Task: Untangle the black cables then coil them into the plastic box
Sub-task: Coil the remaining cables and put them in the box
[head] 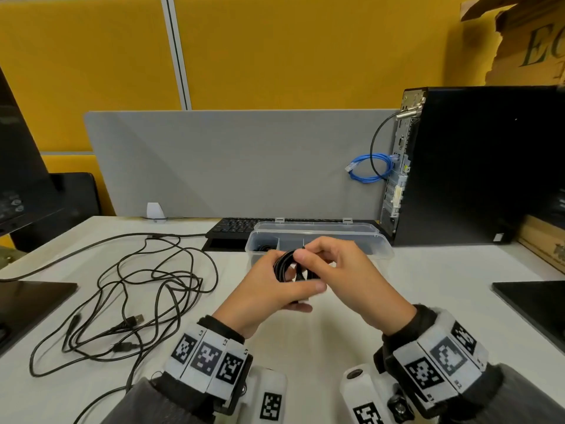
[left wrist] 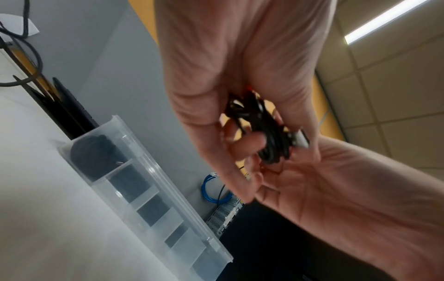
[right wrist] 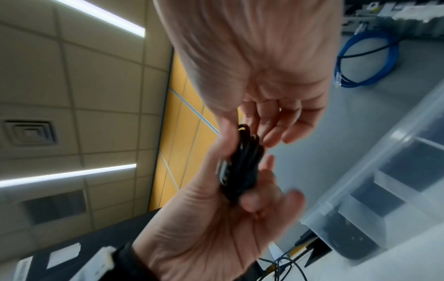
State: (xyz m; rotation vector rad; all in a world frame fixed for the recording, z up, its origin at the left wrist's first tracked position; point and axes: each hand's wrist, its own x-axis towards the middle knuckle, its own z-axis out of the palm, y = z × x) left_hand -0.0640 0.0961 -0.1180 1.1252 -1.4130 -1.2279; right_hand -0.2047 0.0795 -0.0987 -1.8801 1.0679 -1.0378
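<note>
Both hands meet above the table just in front of the clear plastic box (head: 377,240). My left hand (head: 305,295) grips a small coiled black cable (head: 282,264) in its fingers and thumb. My right hand (head: 307,254) pinches the top of the same coil with thumb and forefinger. The left wrist view shows the coil (left wrist: 261,129) with a metal USB plug (left wrist: 300,139) sticking out. In the right wrist view the coil (right wrist: 242,165) sits between both hands. Tangled black cables (head: 146,286) lie on the table to the left. Another black coil (left wrist: 96,152) fills the box's left end compartment.
A black keyboard (head: 235,226) lies behind the box, and a black computer tower (head: 477,166) stands at the back right with a blue cable (head: 370,168) hanging beside it. Monitor bases (head: 33,304) sit at the left and right table edges. A grey divider (head: 229,160) closes the back.
</note>
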